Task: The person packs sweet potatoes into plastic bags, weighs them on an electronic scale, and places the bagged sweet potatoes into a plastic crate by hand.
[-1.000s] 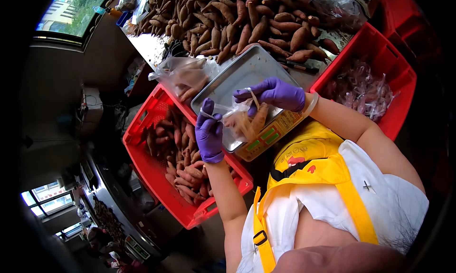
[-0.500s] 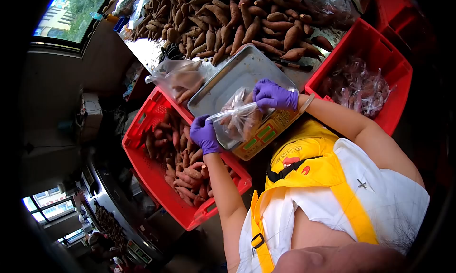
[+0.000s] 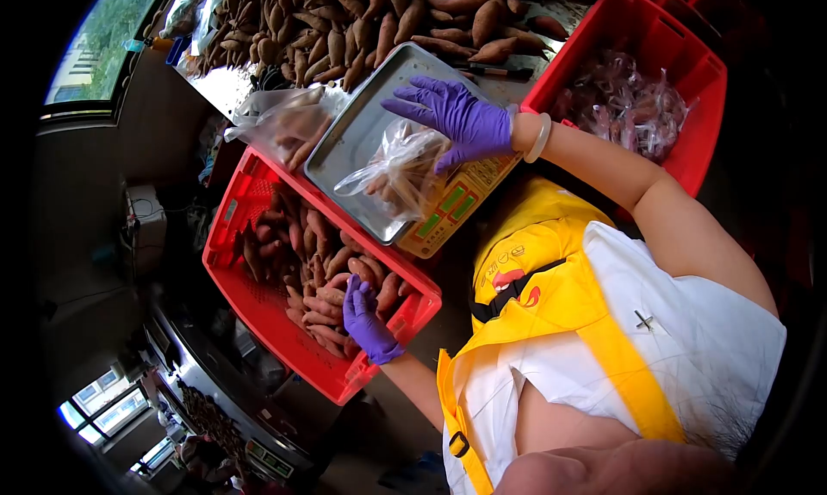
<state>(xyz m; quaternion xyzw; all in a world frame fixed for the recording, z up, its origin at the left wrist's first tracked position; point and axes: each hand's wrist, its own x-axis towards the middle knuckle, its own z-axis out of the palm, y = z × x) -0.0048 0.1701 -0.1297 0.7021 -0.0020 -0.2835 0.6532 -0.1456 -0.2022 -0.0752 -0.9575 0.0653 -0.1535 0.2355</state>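
A clear plastic bag of sweet potatoes [image 3: 392, 185], its top gathered and tied, rests on the metal tray of a weighing scale [image 3: 349, 142]. Over the tray, my right hand [image 3: 461, 120] in a purple glove is open, fingers spread. Its thumb is close to the bag; whether they touch I cannot tell. My left hand [image 3: 369, 327], also gloved in purple, is at the near side of a red crate [image 3: 301, 361] of loose sweet potatoes [image 3: 323, 301]. Its fingers are loosely extended and apart, with nothing seen in them.
A large heap of sweet potatoes [image 3: 353, 25] covers the table behind the scale. Another plastic bag [image 3: 289, 120] with sweet potatoes lies left of the tray. At right, a red crate [image 3: 702, 120] holds several filled clear bags [image 3: 624, 107]. A dark-handled tool [image 3: 500, 71] lies behind the scale.
Both hands have let go of the bag's ends, and the bag now rests on the scale. My left hand moved down to the red crate; my right hand opened above the tray.
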